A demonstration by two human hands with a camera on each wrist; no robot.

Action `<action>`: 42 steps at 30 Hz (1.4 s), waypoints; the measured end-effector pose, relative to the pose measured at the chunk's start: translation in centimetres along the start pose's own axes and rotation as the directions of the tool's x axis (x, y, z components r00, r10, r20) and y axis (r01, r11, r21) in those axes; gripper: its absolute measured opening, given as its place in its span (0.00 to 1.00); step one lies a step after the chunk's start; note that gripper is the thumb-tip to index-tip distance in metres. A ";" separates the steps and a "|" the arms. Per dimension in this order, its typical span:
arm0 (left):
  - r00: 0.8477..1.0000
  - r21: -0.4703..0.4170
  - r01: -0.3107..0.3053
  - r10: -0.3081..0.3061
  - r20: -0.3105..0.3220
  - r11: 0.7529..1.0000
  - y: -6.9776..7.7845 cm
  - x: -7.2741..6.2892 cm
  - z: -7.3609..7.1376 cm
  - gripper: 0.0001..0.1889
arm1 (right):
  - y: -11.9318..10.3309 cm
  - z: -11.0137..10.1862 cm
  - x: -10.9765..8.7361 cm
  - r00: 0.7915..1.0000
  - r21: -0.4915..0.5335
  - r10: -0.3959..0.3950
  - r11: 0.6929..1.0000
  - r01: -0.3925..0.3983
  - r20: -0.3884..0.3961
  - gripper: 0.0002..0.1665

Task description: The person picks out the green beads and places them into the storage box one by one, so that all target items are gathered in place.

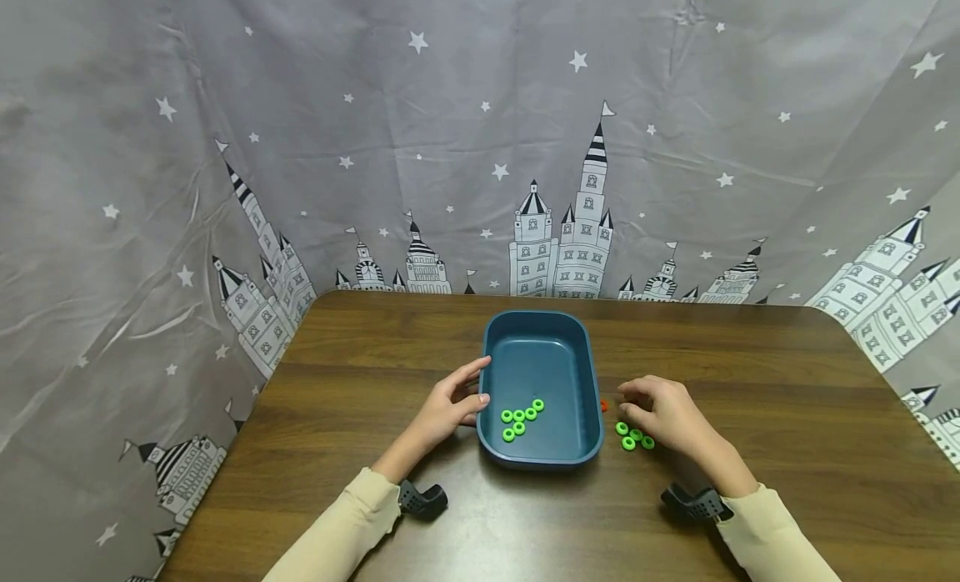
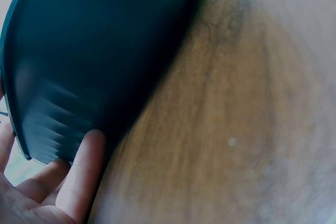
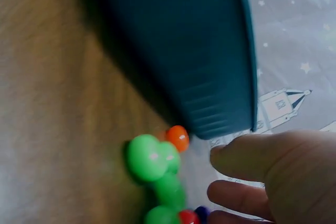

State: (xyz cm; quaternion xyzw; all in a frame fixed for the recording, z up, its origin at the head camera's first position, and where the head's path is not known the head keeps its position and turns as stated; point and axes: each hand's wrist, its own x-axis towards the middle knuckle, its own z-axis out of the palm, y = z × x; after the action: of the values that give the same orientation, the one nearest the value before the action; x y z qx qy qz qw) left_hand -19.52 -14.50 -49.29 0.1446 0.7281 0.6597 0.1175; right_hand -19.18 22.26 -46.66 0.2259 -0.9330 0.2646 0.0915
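Note:
A dark blue rectangular bin (image 1: 540, 463) stands on the table, with several small bright green rings (image 1: 519, 415) lying in its near left part. My left hand (image 1: 446, 407) rests at the bin's left side. In the left wrist view its fingers (image 2: 84, 177) lie against the outer wall. To the right of the bin, my right hand (image 1: 667, 411) hovers by a cluster of green rings (image 1: 628, 443), fingers loosely bent and nothing visible between them. An orange ring (image 3: 178, 138) lies close to the bin's right wall. Beside the green ones, a red piece (image 3: 189, 216) and a dark blue piece (image 3: 202, 213) peek out.
The brown wooden table (image 1: 390, 340) reaches back to a grey curtain (image 1: 450, 107) printed with castles and stars. Black bands with camera mounts (image 1: 423, 500) sit on both wrists, at the ends of cream sleeves (image 1: 337, 528).

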 end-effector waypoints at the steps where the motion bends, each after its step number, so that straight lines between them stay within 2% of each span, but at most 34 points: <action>1: 1.000 0.000 0.000 0.000 0.001 1.000 0.0 0.0 0.0 0.34 | 0.2 0.2 -0.2 1.000 -0.007 -0.001 1.000 0.002 0.011 0.10; 5: 1.000 0.000 -0.003 0.003 0.003 1.000 0.1 0.0 0.0 0.34 | 0.5 0.5 -0.7 0.999 -0.025 -0.025 0.999 0.026 0.035 0.09; 14: 1.000 -0.007 -0.011 0.011 0.008 1.000 0.1 0.0 -0.1 0.34 | 0.0 0.8 -1.6 0.999 -0.046 -0.041 0.998 0.042 0.020 0.11; 24: 1.000 -0.012 -0.014 0.014 0.014 1.000 0.0 0.1 0.0 0.35 | -0.6 0.7 -1.9 1.000 -0.061 0.002 0.998 -0.001 0.025 0.09; 42: 1.000 0.007 -0.007 0.007 0.006 1.000 0.2 0.0 0.0 0.34 | -0.7 1.2 -1.9 1.000 -0.094 -0.016 0.995 0.016 0.007 0.09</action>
State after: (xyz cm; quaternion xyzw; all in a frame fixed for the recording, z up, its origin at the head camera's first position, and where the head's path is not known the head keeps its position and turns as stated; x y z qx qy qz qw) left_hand -19.49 -14.48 -49.13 0.1494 0.7295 0.6572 0.1166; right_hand -17.22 21.82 -47.89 0.2297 -0.9429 0.2191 0.1010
